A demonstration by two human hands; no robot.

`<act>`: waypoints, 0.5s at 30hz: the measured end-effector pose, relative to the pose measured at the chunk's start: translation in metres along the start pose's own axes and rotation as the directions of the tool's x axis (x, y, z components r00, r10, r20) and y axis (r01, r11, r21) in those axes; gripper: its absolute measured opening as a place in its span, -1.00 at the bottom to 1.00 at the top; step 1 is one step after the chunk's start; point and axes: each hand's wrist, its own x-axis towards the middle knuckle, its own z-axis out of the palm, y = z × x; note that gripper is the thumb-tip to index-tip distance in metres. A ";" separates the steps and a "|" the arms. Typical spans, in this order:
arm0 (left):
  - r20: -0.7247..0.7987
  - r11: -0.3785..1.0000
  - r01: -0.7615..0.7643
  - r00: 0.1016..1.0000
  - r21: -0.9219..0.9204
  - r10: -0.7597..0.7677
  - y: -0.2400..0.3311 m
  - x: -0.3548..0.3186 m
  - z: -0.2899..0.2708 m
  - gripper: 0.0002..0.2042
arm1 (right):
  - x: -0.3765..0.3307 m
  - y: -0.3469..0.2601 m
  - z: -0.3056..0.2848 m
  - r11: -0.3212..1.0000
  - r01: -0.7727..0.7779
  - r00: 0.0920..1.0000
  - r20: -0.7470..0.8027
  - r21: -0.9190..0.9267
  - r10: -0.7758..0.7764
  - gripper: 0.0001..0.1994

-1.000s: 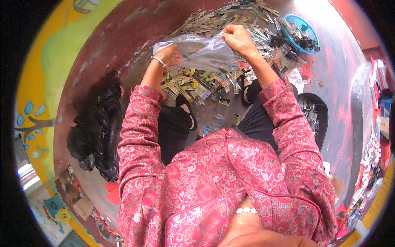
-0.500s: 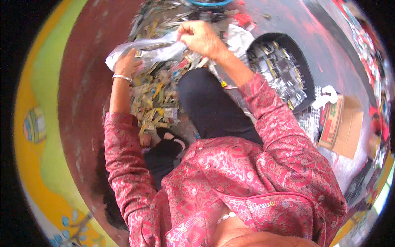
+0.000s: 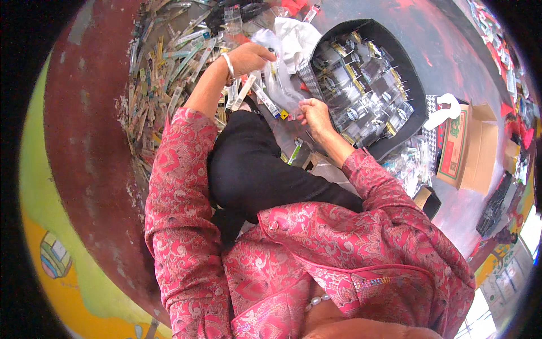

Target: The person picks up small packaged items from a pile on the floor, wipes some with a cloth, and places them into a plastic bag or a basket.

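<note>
Head view: floor is grey with pink-red patches [image 3: 398, 28]. Maroon painted band [image 3: 84, 181] down the left, green and yellow mural [image 3: 36, 135] outside it, all bent by the fisheye.

Clear plastic bag [image 3: 276, 85] is up between both hands, above the floor litter, just left of the black tub [image 3: 412, 73]. Left hand [image 3: 248, 60] closes on its upper part, back of the hand up, white bracelet [image 3: 228, 66] at the wrist; exact thumb contact hidden. Right hand [image 3: 316, 117] is lower and further right, thumb and fingers pinching the bag's lower end. Bag hangs narrow and creased between them.

Tub holds lots of small clear packets [image 3: 361, 85] with dark and yellow parts. White cloth [image 3: 296, 37] sits against its upper left rim. Loose strips [image 3: 164, 85] cover the floor left of the hands. Dark-trousered knee [image 3: 243, 158] is bent below the bag. Right side: more clear packets [image 3: 411, 161] below the tub, then an open cardboard box [image 3: 480, 150], white crumpled item [image 3: 444, 114] beside it.
</note>
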 end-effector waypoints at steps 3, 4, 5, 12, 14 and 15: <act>0.228 0.990 0.123 0.968 -0.072 -0.103 -0.005 0.001 0.006 -0.70 | 0.023 0.021 -0.008 0.990 -0.133 0.990 -0.029 0.053 0.135 -0.88; 0.243 0.970 0.113 0.968 -0.214 -0.059 -0.008 -0.010 0.004 -0.69 | 0.027 0.030 -0.010 0.983 -0.172 0.984 -0.042 0.062 0.175 -0.88; 0.242 0.932 0.106 0.970 -0.348 -0.020 -0.011 -0.027 0.000 -0.68 | 0.025 0.031 -0.008 0.982 -0.183 0.982 -0.034 0.053 0.185 -0.89; -0.375 0.680 -0.017 0.844 -0.733 -0.383 -0.008 -0.184 -0.008 -0.63 | 0.018 0.037 -0.017 0.989 -0.079 0.996 -0.053 -0.129 0.072 -0.81; -0.427 0.650 -0.016 0.766 -0.760 -0.480 -0.006 -0.239 0.012 -0.62 | 0.007 0.032 -0.021 0.969 0.019 0.999 -0.035 -0.245 -0.028 -0.77; -0.439 0.625 -0.004 0.716 -0.781 -0.543 -0.003 -0.262 0.025 -0.61 | 0.006 0.029 -0.026 0.912 0.045 0.999 -0.002 -0.408 -0.050 -0.65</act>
